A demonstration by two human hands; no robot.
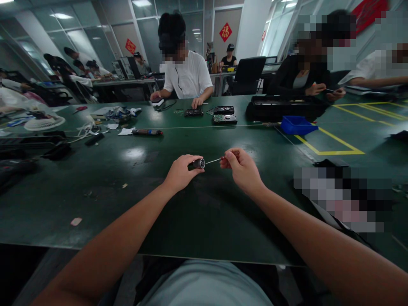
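My left hand point(182, 171) is closed around a short dark screwdriver handle point(198, 163) with a silver collar, held above the green table point(134, 199). My right hand point(241, 166) pinches the far end of a thin metal bit point(213, 161) that runs between the two hands. The bit's tip sits in or right at the handle's collar; I cannot tell which. Both hands hover just above the tabletop, a few centimetres apart.
A second dark screwdriver point(147, 132) lies further out. Hard drives point(225, 115) sit before a person in a white shirt point(188, 76). A blue bin point(297, 125) and black case point(280, 108) stand right. Cables and papers point(95, 127) clutter the left.
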